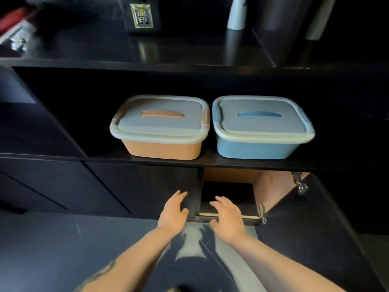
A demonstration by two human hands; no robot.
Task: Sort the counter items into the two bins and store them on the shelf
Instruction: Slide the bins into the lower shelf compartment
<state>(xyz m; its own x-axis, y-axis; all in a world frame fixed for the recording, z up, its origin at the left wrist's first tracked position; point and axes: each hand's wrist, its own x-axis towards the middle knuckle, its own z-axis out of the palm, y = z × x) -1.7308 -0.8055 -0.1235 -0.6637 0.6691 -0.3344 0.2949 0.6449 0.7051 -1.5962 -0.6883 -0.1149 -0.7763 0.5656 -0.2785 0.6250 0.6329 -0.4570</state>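
Two lidded bins stand side by side on a dark shelf [206, 162]. The orange bin [162, 149] is on the left, the blue bin [256, 149] on the right; both have pale lids with a handle in the bin's colour. Below the shelf, my left hand [173, 211] and my right hand [228, 220] hover with fingers spread, holding nothing. They are in front of the lower cabinet and apart from the bins.
A cabinet door [311, 228] stands open at the lower right, showing a dark compartment [227, 191] with metal hinges. On the glossy counter [105, 51] above stand a dark box with a gold label [142, 16] and a white vase [236, 14].
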